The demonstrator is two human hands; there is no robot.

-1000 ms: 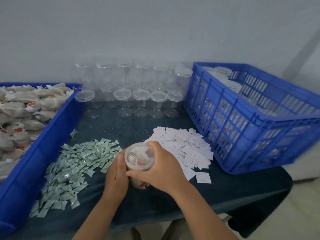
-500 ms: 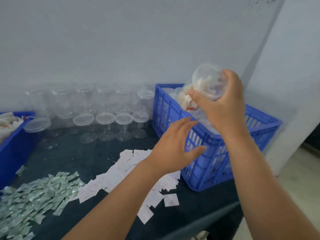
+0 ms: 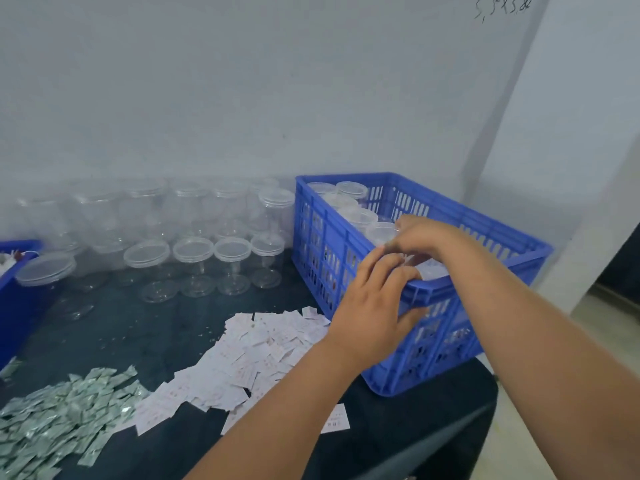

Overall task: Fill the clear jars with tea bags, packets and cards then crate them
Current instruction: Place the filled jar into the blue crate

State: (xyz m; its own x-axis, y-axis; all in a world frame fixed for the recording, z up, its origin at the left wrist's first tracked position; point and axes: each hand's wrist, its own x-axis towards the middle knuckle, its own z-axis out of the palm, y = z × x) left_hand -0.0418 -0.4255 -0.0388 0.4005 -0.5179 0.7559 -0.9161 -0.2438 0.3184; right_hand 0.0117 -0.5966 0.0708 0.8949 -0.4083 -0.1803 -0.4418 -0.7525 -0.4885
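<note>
While right hand (image 3: 427, 237) fingers pinch the jar (image 3: 433, 270) by its lid, left hand (image 3: 374, 306) grips crate (image 3: 440, 292) rim; jar looks light, stiff, slick: hold lid edge.

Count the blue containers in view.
2. A slotted crate stands at right, holding lidded jars; a solid bin sits at the left edge, mostly out of frame. More could lie beyond the frame.

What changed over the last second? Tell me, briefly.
The right hand carried the filled jar rightward off the table and down into the crate, still gripping it. The left hand let go and took the crate's rim. Empty jars, cards, packets stayed.
</note>
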